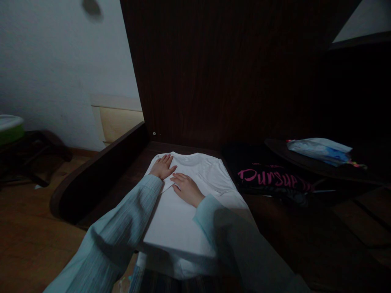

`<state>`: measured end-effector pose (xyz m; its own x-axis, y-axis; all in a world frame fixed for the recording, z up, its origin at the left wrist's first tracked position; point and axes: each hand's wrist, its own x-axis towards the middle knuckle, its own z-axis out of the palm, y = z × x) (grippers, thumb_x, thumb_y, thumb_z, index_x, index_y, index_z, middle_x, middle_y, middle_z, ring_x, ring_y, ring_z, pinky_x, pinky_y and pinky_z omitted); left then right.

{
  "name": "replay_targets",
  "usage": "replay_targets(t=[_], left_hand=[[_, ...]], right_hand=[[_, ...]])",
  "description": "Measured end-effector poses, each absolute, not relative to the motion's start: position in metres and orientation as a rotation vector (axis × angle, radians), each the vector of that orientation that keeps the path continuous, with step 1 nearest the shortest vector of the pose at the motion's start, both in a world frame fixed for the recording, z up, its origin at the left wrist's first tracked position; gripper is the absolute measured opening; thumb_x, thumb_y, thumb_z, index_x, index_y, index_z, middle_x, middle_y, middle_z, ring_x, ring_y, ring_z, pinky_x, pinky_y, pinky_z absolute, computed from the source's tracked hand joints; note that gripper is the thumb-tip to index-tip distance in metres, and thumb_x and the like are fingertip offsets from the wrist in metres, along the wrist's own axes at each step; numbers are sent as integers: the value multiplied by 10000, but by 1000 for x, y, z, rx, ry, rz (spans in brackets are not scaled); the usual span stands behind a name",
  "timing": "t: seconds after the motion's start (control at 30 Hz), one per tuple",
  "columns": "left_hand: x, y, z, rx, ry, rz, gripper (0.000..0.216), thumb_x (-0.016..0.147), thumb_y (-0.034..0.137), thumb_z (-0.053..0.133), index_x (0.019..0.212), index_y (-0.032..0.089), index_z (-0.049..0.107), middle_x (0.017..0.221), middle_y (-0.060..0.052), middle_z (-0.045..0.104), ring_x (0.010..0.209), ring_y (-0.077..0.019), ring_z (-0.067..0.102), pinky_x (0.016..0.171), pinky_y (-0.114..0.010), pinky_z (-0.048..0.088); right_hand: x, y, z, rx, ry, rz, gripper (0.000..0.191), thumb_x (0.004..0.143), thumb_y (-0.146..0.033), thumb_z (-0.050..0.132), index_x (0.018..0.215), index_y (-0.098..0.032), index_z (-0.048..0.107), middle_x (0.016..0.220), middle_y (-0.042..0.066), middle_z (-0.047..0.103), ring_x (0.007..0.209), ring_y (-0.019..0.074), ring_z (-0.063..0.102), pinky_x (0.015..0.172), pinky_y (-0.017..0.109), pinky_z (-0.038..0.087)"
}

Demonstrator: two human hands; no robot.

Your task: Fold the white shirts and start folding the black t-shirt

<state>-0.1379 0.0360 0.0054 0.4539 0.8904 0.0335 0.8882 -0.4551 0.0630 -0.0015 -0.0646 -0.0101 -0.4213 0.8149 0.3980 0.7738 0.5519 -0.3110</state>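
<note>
A white shirt (pixel 195 203) lies spread flat on a dark wooden surface (pixel 290 228) in front of me. My left hand (pixel 163 167) rests palm down on its upper left part, fingers stretched out. Just to its right, my right hand (pixel 187 188) lies flat on the cloth with fingers extended toward the left hand; the fingertips nearly meet. Neither hand holds anything. Both arms wear pale blue striped sleeves (pixel 122 232).
A black garment with pink lettering (pixel 269 177) lies right of the white shirt. Farther right lies a white and blue plastic bag (pixel 320 148). A dark wooden panel (pixel 220 69) rises behind. A raised wooden edge (pixel 100 167) runs along the left, with floor beyond.
</note>
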Motion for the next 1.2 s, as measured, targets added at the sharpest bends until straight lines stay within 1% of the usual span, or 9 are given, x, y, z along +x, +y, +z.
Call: replay_targets(t=[0.13,0.37,0.5,0.57,0.67,0.77,0.97,1.07,1.2], left_hand=[[-138,36,6,2639,1625,96,627,862,478,258,1366,104,254,1441,-121,229,1322,-229,201,1045,-389,207],[-139,32,5,2673,1567,167,559,864,400,288,1348,120,298,1439,-105,240,1323,-202,206,1046,-399,212],[-138,32,9,2644,1583,174,560,851,381,310,1337,102,311,1424,-112,278,1314,-208,230,1047,-400,214],[-137,34,14,2647,1589,203,535,840,371,327,1300,101,370,1398,-117,335,1288,-211,289,1030,-363,254],[-132,37,21,2623,1626,220,431,856,369,292,1138,140,523,1261,-100,510,1141,-203,477,927,-290,367],[-125,37,22,2629,1690,259,395,865,394,289,985,142,569,1083,-104,597,1010,-216,545,843,-300,410],[-117,33,8,2639,1791,435,399,848,394,360,1033,77,518,1077,-170,546,1061,-261,478,892,-361,376],[-119,33,5,2654,1749,440,422,845,364,370,1127,72,489,1228,-175,474,1157,-262,413,954,-360,333],[-119,35,7,2641,1680,339,479,870,346,307,1275,105,391,1405,-114,319,1289,-256,260,1021,-396,259]], right_hand=[[-1,-65,-10,-1282,-2279,110,301,821,-192,468,1091,-153,596,1214,92,551,1151,175,455,983,334,359],[-1,-64,-11,-1278,-2278,101,300,823,-197,464,1093,-164,592,1216,95,548,1148,176,459,976,352,365],[-2,-65,-11,-1276,-2282,92,304,819,-196,469,1094,-150,592,1213,98,550,1143,184,462,968,344,374],[-2,-65,-11,-1271,-2282,90,303,820,-191,465,1093,-156,592,1211,94,551,1141,179,464,965,342,377],[-1,-64,-12,-1267,-2282,82,301,825,-196,459,1093,-169,591,1212,88,551,1143,172,463,969,343,373],[-1,-64,-13,-1272,-2282,73,303,825,-203,461,1098,-170,588,1212,90,551,1144,175,463,972,348,371],[-1,-63,-14,-1259,-2282,59,300,819,-202,468,1090,-163,592,1194,86,564,1132,175,473,973,341,373],[-1,-64,-13,-1263,-2273,59,297,817,-195,473,1083,-152,596,1192,90,565,1127,173,477,975,332,371],[-2,-64,-12,-1269,-2280,75,297,818,-195,474,1083,-147,598,1199,89,561,1131,173,473,980,323,365]])
